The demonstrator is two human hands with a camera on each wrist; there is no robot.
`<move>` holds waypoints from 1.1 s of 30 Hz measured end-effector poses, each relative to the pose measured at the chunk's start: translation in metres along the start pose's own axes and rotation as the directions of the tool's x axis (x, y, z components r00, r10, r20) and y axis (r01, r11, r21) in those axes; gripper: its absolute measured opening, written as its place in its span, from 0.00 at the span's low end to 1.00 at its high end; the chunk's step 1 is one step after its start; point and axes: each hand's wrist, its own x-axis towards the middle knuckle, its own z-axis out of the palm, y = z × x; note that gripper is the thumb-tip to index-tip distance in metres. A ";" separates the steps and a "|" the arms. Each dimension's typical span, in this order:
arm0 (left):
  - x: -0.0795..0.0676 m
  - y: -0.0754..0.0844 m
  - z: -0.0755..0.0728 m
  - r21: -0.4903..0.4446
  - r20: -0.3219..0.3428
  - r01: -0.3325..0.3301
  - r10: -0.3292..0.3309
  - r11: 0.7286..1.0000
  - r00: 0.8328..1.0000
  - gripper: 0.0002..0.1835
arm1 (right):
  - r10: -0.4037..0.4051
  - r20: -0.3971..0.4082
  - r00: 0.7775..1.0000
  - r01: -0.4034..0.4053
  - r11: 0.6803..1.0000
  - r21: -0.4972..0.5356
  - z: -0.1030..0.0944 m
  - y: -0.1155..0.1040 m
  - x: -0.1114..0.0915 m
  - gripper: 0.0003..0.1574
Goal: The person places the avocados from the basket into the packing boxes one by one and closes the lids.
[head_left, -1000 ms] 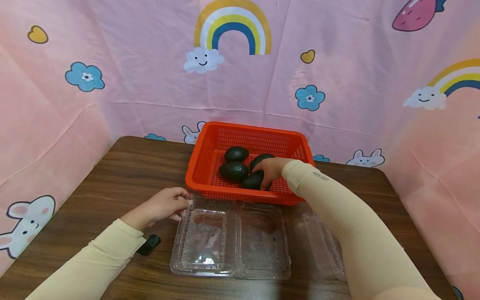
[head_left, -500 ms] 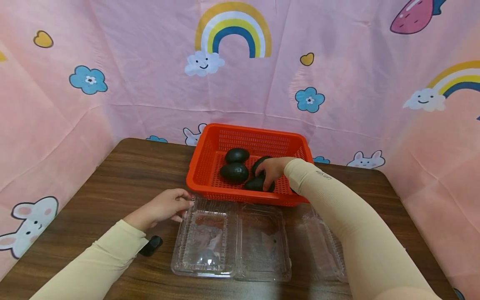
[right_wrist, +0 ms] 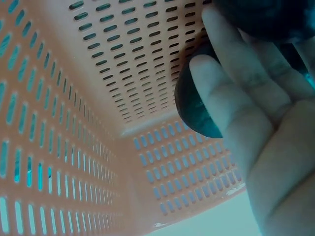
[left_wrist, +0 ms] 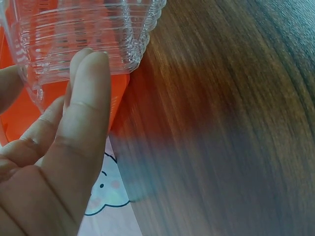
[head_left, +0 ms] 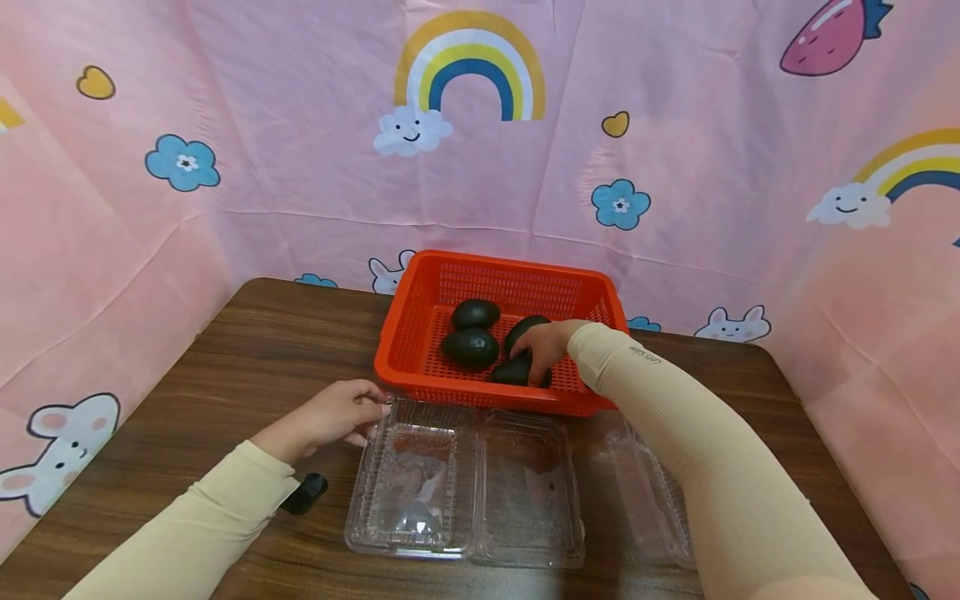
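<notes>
My left hand (head_left: 336, 419) pinches the upper left edge of an open clear plastic clamshell container (head_left: 465, 533). In the left wrist view, fingers (left_wrist: 91, 93) lie against the container's ribbed wall (left_wrist: 98, 29), with the thumb at the left. My right hand (head_left: 545, 346) reaches into a red plastic basket (head_left: 386, 358) and grips the front avocado (head_left: 512, 372), partly covering it. Behind that avocado sits another dark avocado (head_left: 525, 330). Two more, a front-left avocado (head_left: 470, 348) and a back-left avocado (head_left: 476, 314), lie beside them. The right wrist view shows fingers (right_wrist: 241, 113) between two avocados.
Under the right forearm lies another clear plastic container (head_left: 648, 500), partly hidden. A small black object (head_left: 305, 493) is at the left wrist. The brown wooden table (head_left: 247, 358) is walled by a pink printed cloth (head_left: 300, 125).
My right hand has shifted slightly, and the front avocado has turned and moved a little right under its fingers. The left hand keeps its hold on the container.
</notes>
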 end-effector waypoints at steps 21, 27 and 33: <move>-0.001 0.000 0.002 0.025 -0.013 0.016 -0.016 1.000 1.000 0.16 | -0.048 -0.079 0.996 0.060 0.987 0.152 -0.012 0.003 -0.017 0.38; -0.001 -0.002 0.003 0.031 -0.017 0.033 -0.032 0.999 0.999 0.16 | -0.055 -0.118 0.991 0.077 0.979 0.189 -0.015 0.004 -0.027 0.40; -0.001 -0.001 0.005 0.036 -0.015 0.032 -0.031 0.999 0.999 0.17 | -0.056 -0.181 0.982 0.096 0.971 0.220 -0.017 0.008 -0.039 0.40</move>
